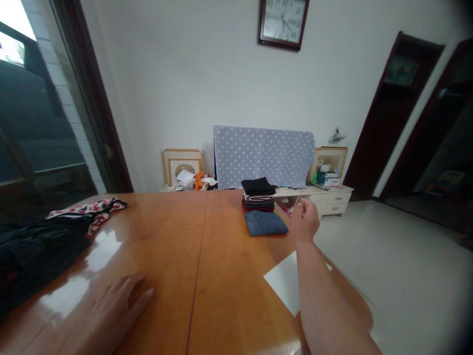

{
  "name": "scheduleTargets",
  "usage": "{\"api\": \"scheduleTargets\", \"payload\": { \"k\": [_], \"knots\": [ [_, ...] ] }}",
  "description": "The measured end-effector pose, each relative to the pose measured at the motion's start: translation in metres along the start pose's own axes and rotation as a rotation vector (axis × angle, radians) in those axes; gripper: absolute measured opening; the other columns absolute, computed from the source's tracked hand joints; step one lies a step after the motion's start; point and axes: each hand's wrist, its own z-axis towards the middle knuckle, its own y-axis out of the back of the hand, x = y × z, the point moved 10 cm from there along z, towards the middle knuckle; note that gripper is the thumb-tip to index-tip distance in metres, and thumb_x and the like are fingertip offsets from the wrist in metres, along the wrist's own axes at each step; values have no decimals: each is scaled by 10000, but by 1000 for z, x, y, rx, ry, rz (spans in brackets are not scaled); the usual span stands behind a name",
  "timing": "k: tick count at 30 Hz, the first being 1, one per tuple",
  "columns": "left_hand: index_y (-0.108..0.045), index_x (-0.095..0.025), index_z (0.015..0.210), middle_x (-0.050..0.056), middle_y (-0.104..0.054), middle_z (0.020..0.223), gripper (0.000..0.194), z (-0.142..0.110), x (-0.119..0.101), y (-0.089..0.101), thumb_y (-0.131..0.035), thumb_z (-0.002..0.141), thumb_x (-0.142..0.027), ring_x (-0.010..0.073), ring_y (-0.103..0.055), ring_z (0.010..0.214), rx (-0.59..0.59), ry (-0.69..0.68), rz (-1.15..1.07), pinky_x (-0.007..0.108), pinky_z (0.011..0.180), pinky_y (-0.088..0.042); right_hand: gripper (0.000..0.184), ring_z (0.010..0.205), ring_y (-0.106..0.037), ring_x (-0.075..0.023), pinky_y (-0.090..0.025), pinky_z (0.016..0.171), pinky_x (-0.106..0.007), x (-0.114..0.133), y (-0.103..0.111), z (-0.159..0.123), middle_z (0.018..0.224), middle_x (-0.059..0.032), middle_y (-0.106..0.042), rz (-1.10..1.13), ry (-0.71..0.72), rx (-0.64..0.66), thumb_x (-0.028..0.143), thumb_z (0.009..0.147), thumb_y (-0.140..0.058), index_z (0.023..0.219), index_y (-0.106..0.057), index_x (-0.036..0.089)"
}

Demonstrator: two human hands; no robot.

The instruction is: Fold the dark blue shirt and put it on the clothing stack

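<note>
We stand in a white-walled room, facing a long varnished wooden table [166,231] whose far edge runs across the view. At 12 o'clock, a square wall clock [283,23] hangs high, and below it a polka-dot blue-grey board [263,157] leans against the wall. A cream low cabinet [330,201] sits just right of the board, and dark-framed doorways [395,113] open at 2 o'clock. A glass door [37,113] stands at 10 o'clock.

On the table, a stack of folded clothes [258,197] sits near 12 o'clock, with a black folded garment [257,186] on top and dark red cloth lower down. A folded denim-blue cloth [265,223] lies at its near side, touching it. A dark garment pile [37,256] and a red-and-white patterned cloth [86,212] lie together at 10 o'clock. A white sheet of paper [283,281] lies near the table's right edge, partly under our right forearm [325,301].

Our right hand [306,221] hangs in the air just beside the stack, not touching it. Its fingers curl inward; nothing shows in it, but the curled fingers hide the palm, so we cannot tell whether it holds anything. Our left hand [114,308] rests open and empty on the tabletop, its fingers lightly spread.
</note>
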Motion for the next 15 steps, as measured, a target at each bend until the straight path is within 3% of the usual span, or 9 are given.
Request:
{"api": "scheduleTargets", "payload": {
  "k": [3, 9, 15],
  "knots": [
    [-626, -158, 1231, 151, -616, 1312, 617, -6, -8, -5, -388, 882, -608, 348, -537, 1254, 39, 3, 39, 485, 1091, -364, 419, 1040, -593, -249, -431, 914, -357, -2, 0, -8, 1136, -143, -663, -5, -31, -7, 379, 947, -370, 1208, -597, 142],
    [-613, -164, 1209, 156, -594, 1301, 577, -10, -20, 7, -349, 909, -580, 349, -527, 1232, 45, 27, -5, 506, 1046, -358, 458, 1036, -610, -275, -453, 896, -391, -8, -32, -29, 1175, -155, -656, 6, -90, 107, 388, 895, -370, 1222, -580, 145],
    [-610, -167, 1168, 160, -595, 1258, 525, -13, -23, 12, -363, 903, -548, 350, -518, 1207, 68, 37, -41, 517, 1016, -345, 470, 954, -637, -273, -505, 818, -406, -47, -38, -32, 1102, -166, -665, -198, -340, 181, 384, 897, -340, 1236, -554, 139]
  ]
}}
